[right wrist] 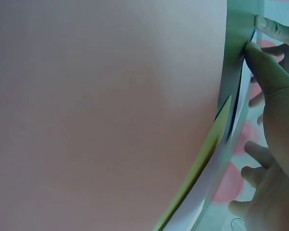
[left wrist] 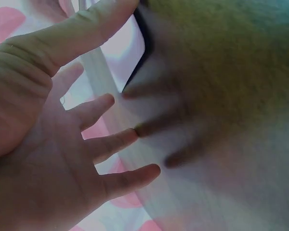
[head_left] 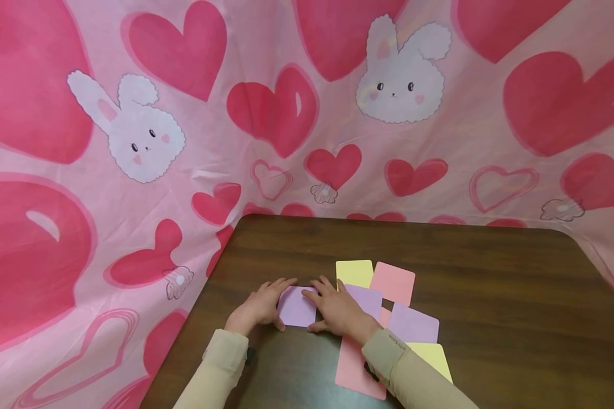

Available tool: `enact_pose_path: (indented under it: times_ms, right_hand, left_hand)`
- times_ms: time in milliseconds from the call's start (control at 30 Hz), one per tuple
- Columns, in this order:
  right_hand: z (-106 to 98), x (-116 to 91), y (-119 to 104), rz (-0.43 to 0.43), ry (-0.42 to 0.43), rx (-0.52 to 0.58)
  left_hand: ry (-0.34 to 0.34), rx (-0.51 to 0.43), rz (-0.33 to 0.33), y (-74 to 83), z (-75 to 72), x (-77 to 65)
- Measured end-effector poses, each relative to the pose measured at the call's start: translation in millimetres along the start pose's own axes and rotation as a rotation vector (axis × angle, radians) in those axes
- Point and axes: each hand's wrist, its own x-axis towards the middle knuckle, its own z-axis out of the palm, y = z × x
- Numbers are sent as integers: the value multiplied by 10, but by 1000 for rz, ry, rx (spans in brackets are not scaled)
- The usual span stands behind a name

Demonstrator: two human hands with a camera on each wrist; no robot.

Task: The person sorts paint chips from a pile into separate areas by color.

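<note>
A lilac square card (head_left: 298, 307), perhaps a stack seen from above, lies on the dark table between my two hands. My left hand (head_left: 258, 308) is at its left side, thumb at the near corner and fingers at the far one. In the left wrist view these fingers (left wrist: 113, 144) are spread and nearly straight, beside the pale card (left wrist: 126, 55). My right hand (head_left: 339, 309) stands at the card's right side, its fingertips overlapping the far right corner. The right wrist view shows the right thumb (right wrist: 267, 67) at the card's edge, fingers spread apart.
Loose cards overlap under and right of my right forearm: a yellow card (head_left: 354, 271), a pink card (head_left: 394, 282), lilac cards (head_left: 414, 324), another yellow card (head_left: 432, 358) and a pink card (head_left: 359, 372). A cloth with hearts and rabbits (head_left: 276, 108) hangs behind the wooden table (head_left: 501, 295).
</note>
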Motion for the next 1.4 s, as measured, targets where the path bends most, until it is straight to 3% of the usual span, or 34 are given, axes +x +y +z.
enact_pose_path:
  times_ms: [167, 333, 700, 900, 1167, 1400]
  right_hand:
    - [-41, -123, 6, 8, 58, 34]
    - [-198, -304, 89, 61, 137, 106]
    - [-534, -982, 494, 221, 271, 189]
    - [-617, -1259, 697, 297, 215, 254]
    - [-652, -1611, 928, 387, 162, 294]
    - [-572, -2033, 950, 425, 111, 319]
  left_hand:
    - [28, 60, 52, 172, 53, -31]
    - [79, 39, 111, 456, 72, -65]
    - [137, 52, 184, 896, 3, 27]
    - [111, 115, 210, 1067, 11, 169]
    - [38, 165, 296, 1376, 216, 322]
    - [16, 204, 342, 1595, 462, 269]
